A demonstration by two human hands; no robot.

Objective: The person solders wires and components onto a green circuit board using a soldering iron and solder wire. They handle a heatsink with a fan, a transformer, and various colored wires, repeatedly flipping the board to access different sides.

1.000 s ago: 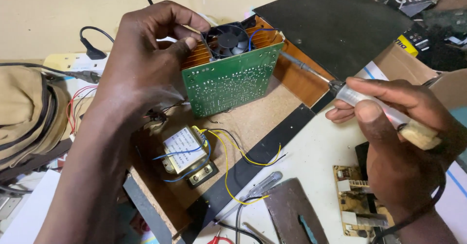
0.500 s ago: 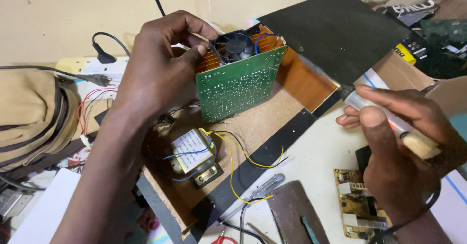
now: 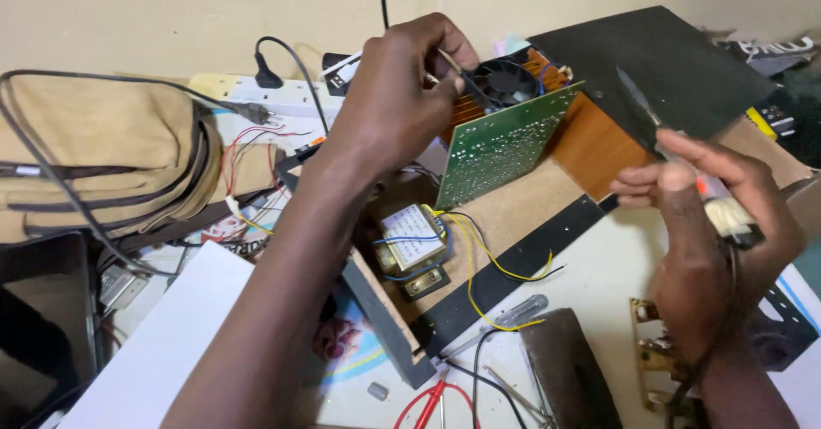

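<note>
L hand [image 3: 402, 95] over the open case [image 3: 513, 215], fingers [image 3: 440, 82] pinched shut on something thin at the top edge of the green PCB [image 3: 509, 142], prob a wire or lead, can't tell which. PCB stands tilted up on edge inside the case, solder side facing cam, fan [image 3: 506, 81] just behind it.

R hand [image 3: 710, 232] off to the right of the case, fingers closed round a soldering iron [image 3: 684, 164], tip pointing up-left over the black lid [image 3: 650, 70], well clear of the board.

Transformer [image 3: 410, 239] sits in the near-left part of the case, yellow + blue wires [image 3: 479, 258] run from it to the PCB.

Progress, my read: case opened, lid off, board lifted out of its seat for access. Iron not on any joint yet, so the actual solder work looks not done. Board not reseated, lid not refitted.

Near edge of surface: screwdriver [image 3: 513, 316], red cutters [image 3: 432, 399]. Tan bag [image 3: 103, 164] at far left.
</note>
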